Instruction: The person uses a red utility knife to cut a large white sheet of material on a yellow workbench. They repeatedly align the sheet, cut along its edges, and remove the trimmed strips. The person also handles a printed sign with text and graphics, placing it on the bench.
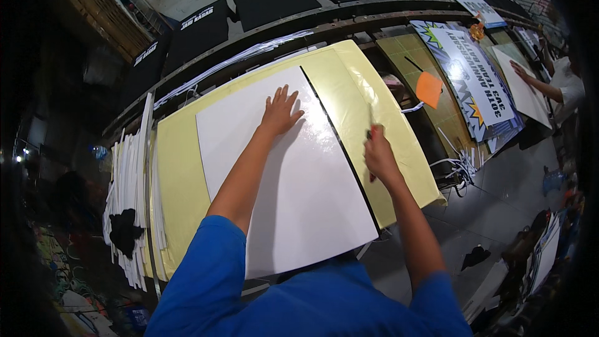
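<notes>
My left hand (281,111) lies flat with spread fingers on the upper part of a large white board (299,168). A thin black strip (340,143) runs along the board's right edge. Under the board is a yellow sheet (181,150) covering the worktable. To the right of the strip, above the yellow sheet, my right hand (382,157) is closed round a red cutter knife (373,171). Its thin blade points away from me and is blurred. Whether the tip touches the sheet I cannot tell.
White offcut strips (128,175) and a black cloth (125,232) lie at the left. An orange piece (428,90) and printed boards (474,81) sit on the right. Another person's hand (520,72) rests on a white panel (523,87). Black-covered frames (274,1) line the back.
</notes>
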Demonstrator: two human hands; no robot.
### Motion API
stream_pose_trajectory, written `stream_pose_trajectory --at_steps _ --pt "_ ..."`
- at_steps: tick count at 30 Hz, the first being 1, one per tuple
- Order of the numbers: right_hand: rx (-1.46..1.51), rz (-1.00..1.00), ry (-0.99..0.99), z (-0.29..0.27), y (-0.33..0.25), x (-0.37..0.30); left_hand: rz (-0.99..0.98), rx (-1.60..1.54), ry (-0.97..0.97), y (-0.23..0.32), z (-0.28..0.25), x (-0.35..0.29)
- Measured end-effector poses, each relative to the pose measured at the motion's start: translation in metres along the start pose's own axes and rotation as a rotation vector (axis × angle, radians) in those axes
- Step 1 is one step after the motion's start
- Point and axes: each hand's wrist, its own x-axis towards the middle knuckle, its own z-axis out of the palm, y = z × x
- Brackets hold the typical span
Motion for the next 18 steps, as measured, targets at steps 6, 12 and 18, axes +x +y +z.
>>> stream_pose_trajectory --at_steps 6,12,18 --pt "-0.189 -0.314 0.028 0.053 -0.038 0.137 -0.063 0.037 -0.041 -0.002 0.012 0.034" --pt "-0.298 -0.317 -0.02 0.091 -0.061 0.203 -0.066 0.049 -0.003 -0.006 0.019 0.032" --pt "-0.331 -0.365 -0.012 0.107 -0.07 0.226 -0.081 0.039 -0.027 -0.002 0.019 0.031"
